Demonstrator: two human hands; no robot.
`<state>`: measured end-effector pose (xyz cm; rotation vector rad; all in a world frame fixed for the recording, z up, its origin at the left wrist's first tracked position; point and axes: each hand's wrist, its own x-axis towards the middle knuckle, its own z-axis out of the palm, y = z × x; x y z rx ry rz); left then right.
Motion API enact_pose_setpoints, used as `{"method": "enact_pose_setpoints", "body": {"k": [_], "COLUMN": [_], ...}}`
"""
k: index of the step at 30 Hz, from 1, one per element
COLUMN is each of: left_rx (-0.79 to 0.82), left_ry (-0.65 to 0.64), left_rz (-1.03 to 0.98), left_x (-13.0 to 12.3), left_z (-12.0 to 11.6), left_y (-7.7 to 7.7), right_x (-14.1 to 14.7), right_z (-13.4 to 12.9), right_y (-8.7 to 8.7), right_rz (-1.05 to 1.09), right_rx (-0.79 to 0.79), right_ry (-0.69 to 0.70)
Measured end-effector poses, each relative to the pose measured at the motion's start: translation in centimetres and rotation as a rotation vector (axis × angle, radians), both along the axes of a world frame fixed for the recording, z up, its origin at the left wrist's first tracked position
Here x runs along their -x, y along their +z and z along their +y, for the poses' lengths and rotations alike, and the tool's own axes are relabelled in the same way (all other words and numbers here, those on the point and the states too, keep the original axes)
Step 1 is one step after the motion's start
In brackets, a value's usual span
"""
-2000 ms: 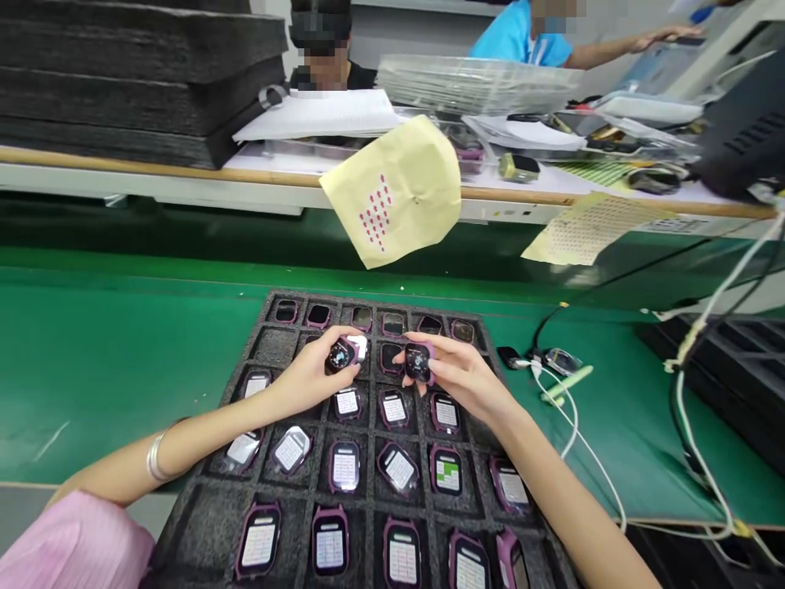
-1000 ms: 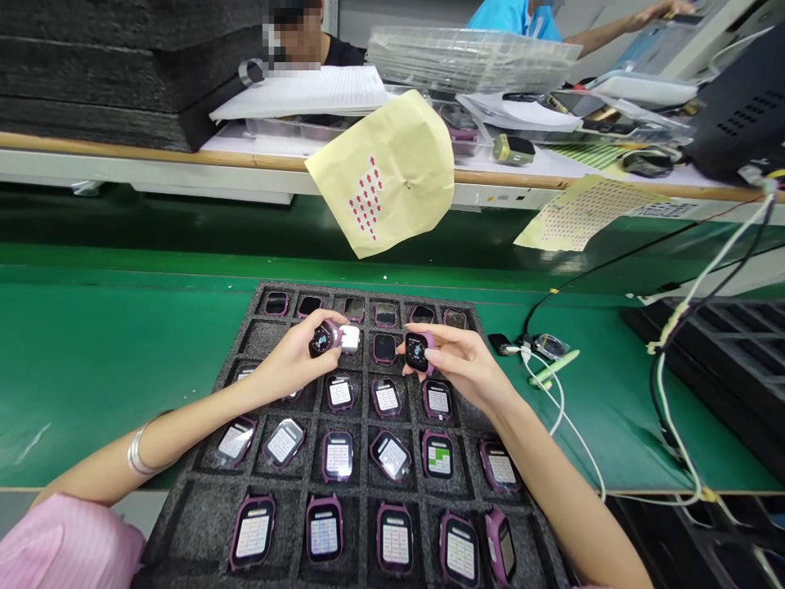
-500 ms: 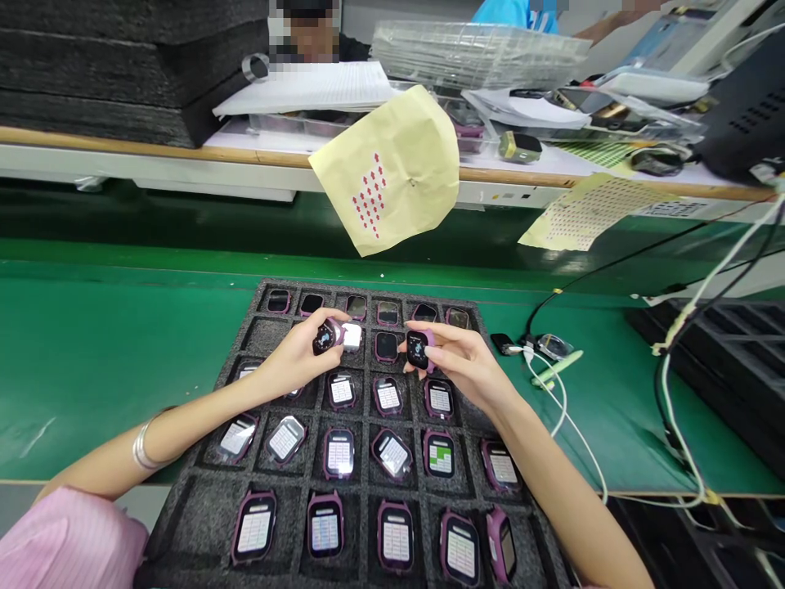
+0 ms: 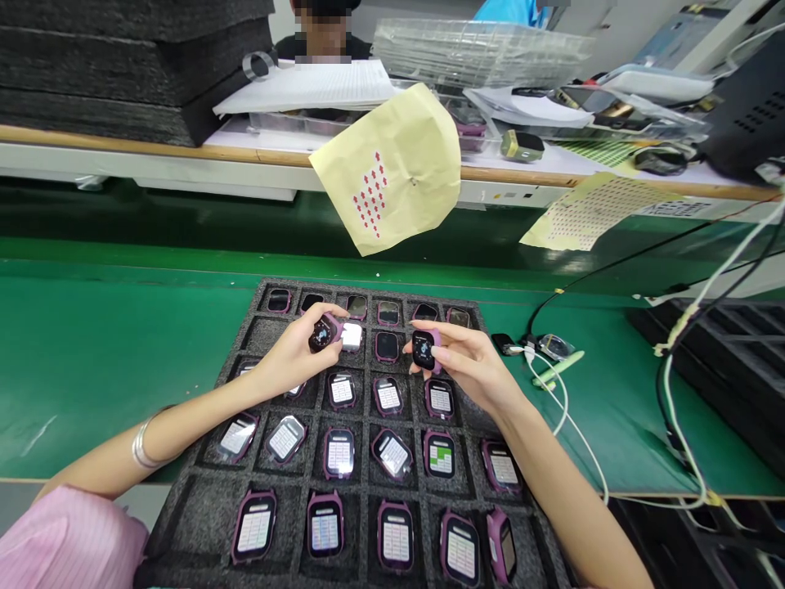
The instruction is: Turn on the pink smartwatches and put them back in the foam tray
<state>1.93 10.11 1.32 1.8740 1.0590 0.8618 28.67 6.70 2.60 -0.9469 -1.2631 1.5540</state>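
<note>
Well, from where I stand, the work looks partway along, though that is only my judgement. In the square-celled black foam tray point(image 4: 205, 523) on the green worktop point(image 4: 110, 352), most purple-cased watches in the nearer rows show a lit white grid, like this rounded-rectangular purple watch with a lit grid screen point(image 4: 396, 536). One purple-framed watch with a green-patched screen point(image 4: 440, 454) stands out among them. The far row is dark, as on this purple-framed watch with a blank black face point(image 4: 279, 300); whether those are done or left, I can't tell.

Two watches are up off the foam, so I would call that pair unfinished. The left hand point(image 4: 302, 343) has its grip closed on a small purple-cased watch with a black dial face point(image 4: 322, 333), fingers over the far edge and thumb at the near one. Just beside it sits a white-glaring watch face point(image 4: 352, 336); I can't tell whether the fingertips touch it.

The right hand point(image 4: 469, 362) pinches a second purple-cased watch with a dark dial screen point(image 4: 423, 349) by its right edge, thumb in front, fingers above and behind, its lit dial turned toward the person.
</note>
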Motion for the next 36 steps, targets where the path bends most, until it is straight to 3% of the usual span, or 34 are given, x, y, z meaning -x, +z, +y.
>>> {"method": "enact_pose_setpoints", "body": {"k": [7, 13, 16, 27, 36], "left_rx": [0.118, 0.654, 0.777, 0.783, 0.761], "left_ry": [-0.009, -0.052, -0.034, -0.063, -0.081], "left_rz": [-0.050, -0.379, -0.525, -0.545, -0.538], "left_x": [0.0, -0.5, -0.8, -1.6, -1.7], "left_z": [0.0, 0.0, -0.3, -1.1, -1.2], "left_y": [-0.1, -0.6, -0.8, -0.7, -1.0], "right_x": [0.0, 0.4, 1.1, 1.7, 2.1], "right_z": [-0.1, 0.0, -0.2, -0.6, -0.8], "right_y": [0.0, -0.5, -0.7, -1.8, -1.0], "right_rz": [0.017, 0.065, 0.040, -0.095, -0.116], "right_rx": [0.067, 0.212, 0.236, 0.102, 0.037], "right_ry": [0.060, 0.106, 0.078, 0.051, 0.021]}}
